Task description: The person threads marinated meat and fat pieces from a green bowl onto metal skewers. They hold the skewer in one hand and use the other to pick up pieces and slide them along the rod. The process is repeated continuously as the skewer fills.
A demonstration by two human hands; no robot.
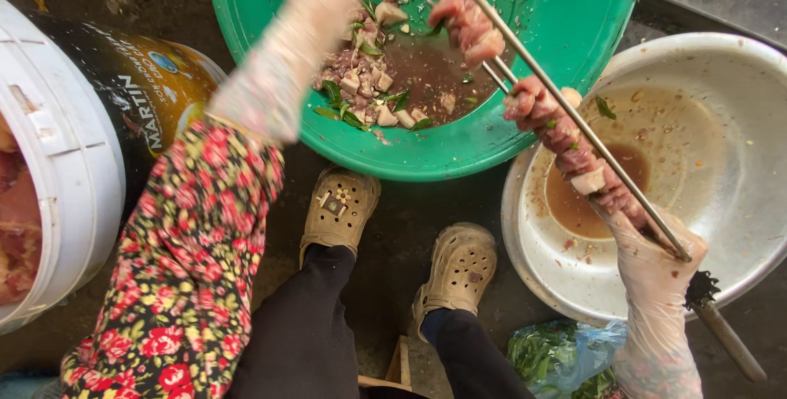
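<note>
Gripping the skewers (566, 108) in our right hand (656, 272), we kept meat (566, 133) over the green basin (574, 30); left fingers unseen.

An outdoor food-preparation spot is being shown: a green basin (566, 47) of marinated meat, a metal bowl (721, 161) and a white bucket (65, 170) are being kept on bare ground (402, 227).

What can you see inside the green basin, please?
The green basin holds meat chunks, green leaves and brownish marinade. The left arm covers part of it.
</note>
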